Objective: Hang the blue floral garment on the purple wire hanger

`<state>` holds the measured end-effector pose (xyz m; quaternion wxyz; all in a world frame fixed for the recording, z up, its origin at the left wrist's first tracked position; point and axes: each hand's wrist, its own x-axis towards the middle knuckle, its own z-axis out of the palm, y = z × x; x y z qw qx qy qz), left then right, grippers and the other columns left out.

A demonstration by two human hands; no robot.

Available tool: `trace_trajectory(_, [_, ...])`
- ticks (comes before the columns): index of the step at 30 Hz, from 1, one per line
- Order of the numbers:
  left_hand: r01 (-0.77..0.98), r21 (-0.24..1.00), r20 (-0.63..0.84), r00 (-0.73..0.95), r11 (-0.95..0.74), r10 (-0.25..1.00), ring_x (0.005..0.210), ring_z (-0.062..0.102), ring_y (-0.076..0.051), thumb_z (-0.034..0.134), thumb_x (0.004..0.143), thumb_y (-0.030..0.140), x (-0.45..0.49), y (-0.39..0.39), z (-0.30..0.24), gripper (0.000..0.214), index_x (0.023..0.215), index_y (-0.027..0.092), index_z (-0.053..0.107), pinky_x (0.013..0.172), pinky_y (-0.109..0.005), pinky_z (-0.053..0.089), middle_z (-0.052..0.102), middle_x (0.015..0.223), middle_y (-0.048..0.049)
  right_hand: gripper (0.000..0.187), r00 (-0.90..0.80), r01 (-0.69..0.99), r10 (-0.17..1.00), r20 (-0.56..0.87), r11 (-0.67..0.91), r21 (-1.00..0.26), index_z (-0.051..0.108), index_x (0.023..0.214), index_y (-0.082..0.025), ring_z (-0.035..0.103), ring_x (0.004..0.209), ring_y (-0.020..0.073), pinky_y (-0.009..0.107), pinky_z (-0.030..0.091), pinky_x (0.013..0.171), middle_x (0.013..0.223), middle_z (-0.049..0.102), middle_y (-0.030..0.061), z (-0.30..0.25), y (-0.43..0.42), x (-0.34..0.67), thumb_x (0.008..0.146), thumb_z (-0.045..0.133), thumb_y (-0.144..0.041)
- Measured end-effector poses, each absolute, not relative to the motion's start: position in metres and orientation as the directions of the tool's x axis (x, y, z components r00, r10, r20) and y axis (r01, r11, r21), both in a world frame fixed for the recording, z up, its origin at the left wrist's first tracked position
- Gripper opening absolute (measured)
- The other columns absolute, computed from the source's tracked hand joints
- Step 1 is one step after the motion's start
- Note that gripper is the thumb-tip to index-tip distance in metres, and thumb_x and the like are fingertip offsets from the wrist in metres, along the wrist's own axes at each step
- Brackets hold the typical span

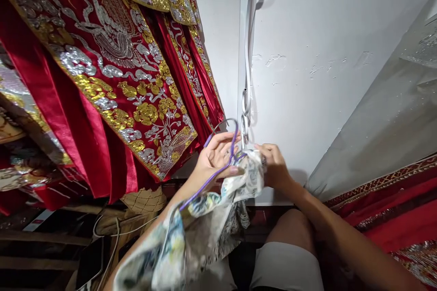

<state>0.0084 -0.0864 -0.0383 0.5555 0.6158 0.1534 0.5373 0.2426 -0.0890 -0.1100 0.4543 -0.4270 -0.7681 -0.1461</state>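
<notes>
A purple clothes hanger [209,183] runs diagonally through the middle, its hook rising above my left hand [215,157]. Fingers of that hand are curled around the hanger near its neck, the thumb lying at the cloth. Over the hanger hangs a white garment [201,232] patterned in blue, grey and yellow; its lower part drapes across my left forearm and is blurred. My right hand [275,166] is closed on the garment's upper right end, with some fingertips hidden behind the fabric. Just above both hands is a white curled metal piece [244,122] by the wall.
Red cloth panels [146,113] with gold and silver sequins hang at the left. A white wall [290,100] stands ahead. Clear plastic sheeting [375,113] and more red fabric [403,204] are at the right. Lower left are a dark phone [90,259] and white cables [118,232].
</notes>
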Motion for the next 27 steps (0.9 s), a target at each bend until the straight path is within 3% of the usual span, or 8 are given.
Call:
trace_trajectory(7, [-0.467, 0.884, 0.15, 0.238, -0.022, 0.96, 0.136, 0.056, -0.038, 0.072, 0.072, 0.078, -0.066, -0.073, -0.104, 0.072, 0.114, 0.02, 0.074, 0.112, -0.049, 0.049, 0.074, 0.125, -0.0124, 0.091, 0.158, 0.877, 0.727, 0.669, 0.207, -0.433, 0.042, 0.157, -0.032, 0.061, 0.104, 0.035, 0.045, 0.054, 0.08, 0.117, 0.056, 0.0087, -0.059, -0.105, 0.316, 0.073, 0.075, -0.046])
trace_trajectory(10, [-0.365, 0.926, -0.009, 0.241, 0.1, 0.97, 0.13, 0.062, -0.037, 0.085, 0.065, 0.066, -0.057, -0.084, -0.143, 0.069, 0.114, 0.017, 0.074, 0.114, -0.047, 0.046, 0.075, 0.123, -0.0138, 0.085, 0.156, 0.872, 0.732, 0.663, 0.214, -0.441, 0.049, 0.153, -0.028, 0.061, 0.107, 0.0359, 0.044, 0.052, 0.085, 0.116, 0.058, 0.0094, -0.035, -0.101, 0.315, 0.073, 0.073, -0.044])
trace_trajectory(13, [-0.263, 0.963, -0.029, 0.093, 0.053, 0.995, 0.127, 0.064, -0.035, 0.09, 0.064, 0.053, -0.037, -0.096, -0.181, 0.064, 0.114, 0.016, 0.074, 0.115, -0.045, 0.043, 0.075, 0.123, -0.0144, 0.088, 0.067, 0.88, 0.747, 0.662, 0.269, -0.392, 0.05, 0.153, -0.027, 0.059, 0.111, 0.0379, 0.048, 0.05, 0.092, 0.117, 0.058, 0.0105, -0.021, -0.097, 0.301, 0.069, 0.073, -0.042])
trace_trajectory(17, [-0.324, 0.945, -0.083, -0.137, 0.035, 0.987, 0.13, 0.062, -0.033, 0.088, 0.067, 0.047, -0.018, -0.115, -0.22, 0.061, 0.117, 0.017, 0.072, 0.114, -0.042, 0.044, 0.076, 0.118, -0.0127, 0.092, 0.047, 0.882, 0.778, 0.626, 0.261, -0.391, 0.046, 0.155, -0.029, 0.058, 0.115, 0.0385, 0.053, 0.049, 0.097, 0.119, 0.058, 0.0102, -0.027, -0.106, 0.285, 0.068, 0.073, -0.04])
trace_trajectory(20, [-0.426, 0.898, -0.216, -0.203, 0.112, 0.955, 0.123, 0.067, -0.033, 0.087, 0.068, 0.042, -0.013, -0.131, -0.24, 0.056, 0.117, 0.017, 0.072, 0.109, -0.044, 0.049, 0.078, 0.112, -0.0121, 0.092, 0.019, 0.847, 0.78, 0.625, 0.319, -0.425, 0.043, 0.157, -0.026, 0.05, 0.132, 0.0415, 0.058, 0.041, 0.109, 0.139, 0.056, 0.0137, -0.052, -0.127, 0.282, 0.073, 0.074, -0.048])
trace_trajectory(22, [-0.54, 0.828, -0.291, -0.184, 0.15, 0.939, 0.118, 0.07, -0.032, 0.084, 0.072, 0.04, -0.008, -0.139, -0.248, 0.051, 0.117, 0.018, 0.073, 0.106, -0.044, 0.052, 0.079, 0.109, -0.0114, 0.093, 0.061, 0.783, 0.781, 0.622, 0.349, -0.514, 0.039, 0.159, -0.024, 0.041, 0.143, 0.0414, 0.058, 0.034, 0.117, 0.153, 0.049, 0.0155, -0.078, -0.145, 0.282, 0.078, 0.074, -0.054])
trace_trajectory(24, [-0.662, 0.724, -0.344, -0.098, 0.197, 0.934, 0.117, 0.071, -0.033, 0.08, 0.076, 0.04, -0.003, -0.143, -0.252, 0.045, 0.114, 0.017, 0.075, 0.106, -0.045, 0.053, 0.08, 0.107, -0.0118, 0.088, 0.253, 0.642, 0.781, 0.571, 0.306, -0.703, 0.039, 0.158, -0.024, 0.041, 0.145, 0.0374, 0.053, 0.037, 0.116, 0.155, 0.049, 0.0147, -0.109, -0.164, 0.281, 0.083, 0.073, -0.055])
trace_trajectory(27, [-0.734, 0.596, -0.372, 0.108, 0.326, 0.922, 0.12, 0.069, -0.036, 0.078, 0.076, 0.042, 0.006, -0.146, -0.256, 0.042, 0.109, 0.014, 0.077, 0.109, -0.048, 0.052, 0.08, 0.108, -0.0144, 0.054, 0.646, 0.293, 0.664, 0.376, 0.239, -0.926, 0.065, 0.126, -0.02, 0.063, 0.117, 0.0305, 0.041, 0.051, 0.095, 0.124, 0.069, 0.0129, -0.154, -0.183, 0.268, 0.089, 0.064, -0.059])
